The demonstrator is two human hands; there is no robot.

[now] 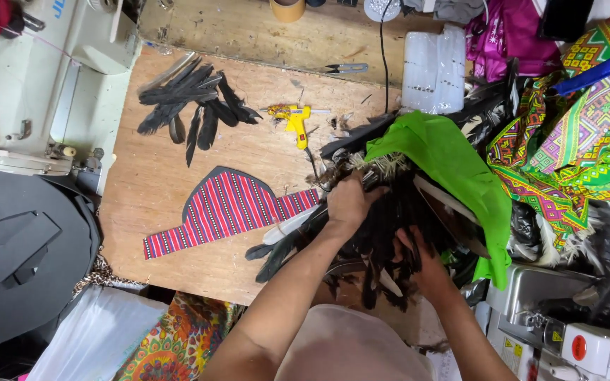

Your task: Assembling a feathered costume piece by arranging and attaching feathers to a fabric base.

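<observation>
My left hand (349, 201) grips the bundle of long black feathers (390, 233), fingers curled around it; my right hand (428, 262) digs in below, fingers hidden, beside the green cloth (453, 166).

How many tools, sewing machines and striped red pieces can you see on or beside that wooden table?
Glue gun: 1
Scissors: 1
Sewing machines: 2
Striped red piece: 1
Total: 5
</observation>
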